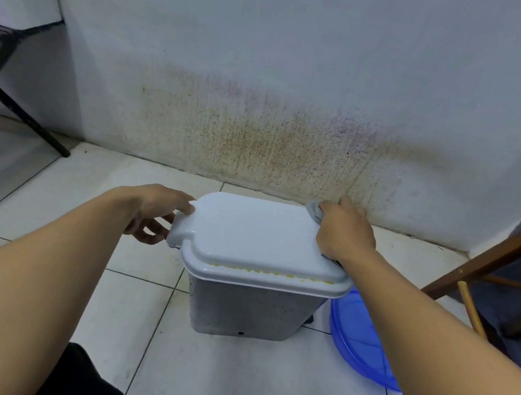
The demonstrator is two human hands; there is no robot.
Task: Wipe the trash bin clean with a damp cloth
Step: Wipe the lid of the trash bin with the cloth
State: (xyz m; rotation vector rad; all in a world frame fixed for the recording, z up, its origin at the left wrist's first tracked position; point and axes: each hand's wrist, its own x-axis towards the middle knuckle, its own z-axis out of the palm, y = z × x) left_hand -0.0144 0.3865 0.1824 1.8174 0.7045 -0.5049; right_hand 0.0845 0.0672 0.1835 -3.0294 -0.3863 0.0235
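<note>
**A:** How far along does the wiping look?

**B:** Early to middle, I'd judge. The pale grey rectangular plastic trash bin [252, 311] stands on the white tiled floor [225, 378] near the stained white wall [272, 63]. Its white plastic lid [253, 233] is down and looks glossy, so the top seems to be the part being worked. The right hand [343, 233] is at the lid's far right corner, its grip curled over a small grey cloth [314, 210] and pressing it onto the lid.

**A:** And the other hand?

**B:** The left hand [155, 212] steadies the bin. Its grip is closed on the tab at the lid's left end, thumb on top and fingers underneath.

**A:** What is left?

**B:** Probably most of it. A yellowish line of residue runs along the front seam under the lid, and the front wall is speckled with dark spots.

**A:** Anything you can't make out?

**B:** Most of the cloth is under the hand, and I cannot tell whether it is damp. The bin's back, right side and inside are hidden. A round translucent blue plastic basin [356, 340] sits just beside the bin, partly behind the right forearm, and I can't see whether it holds water.
</note>
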